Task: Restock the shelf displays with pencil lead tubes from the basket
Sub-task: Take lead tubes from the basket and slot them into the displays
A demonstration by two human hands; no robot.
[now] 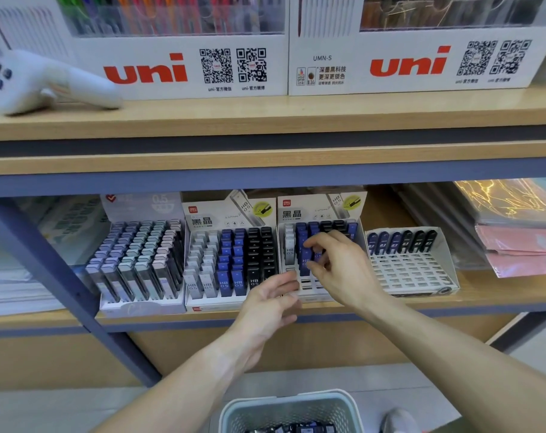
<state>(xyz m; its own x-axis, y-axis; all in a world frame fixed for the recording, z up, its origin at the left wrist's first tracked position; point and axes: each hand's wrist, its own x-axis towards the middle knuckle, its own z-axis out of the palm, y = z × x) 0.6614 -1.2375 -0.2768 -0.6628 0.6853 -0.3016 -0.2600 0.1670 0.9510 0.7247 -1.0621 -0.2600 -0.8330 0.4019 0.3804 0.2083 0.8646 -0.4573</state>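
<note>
Wooden stationery shelf [296, 310], lower tier, four tiered lead displays in a row. Right hand [337, 270] pinches a blue lead tube [304, 260] between thumb and fingertips, seating it in the blue column of the third display [315, 292]. Left hand [274, 295], at 8 o'clock of the right, has loosely spread fingers resting at that display's front left corner and grips nothing that I can see.

Risk, by my reading: tube goes in tilted and jams against the white-capped neighbour at its 9 o'clock, or knuckles knock the black tubes at 12 o'clock out of their slots. Left hand lifting early could let the light card tray slide.

Second display [231, 303] looks full; fourth display [412, 273], at 3 o'clock, is mostly empty. Basket [284, 410] at 6 o'clock holds more tubes.
</note>
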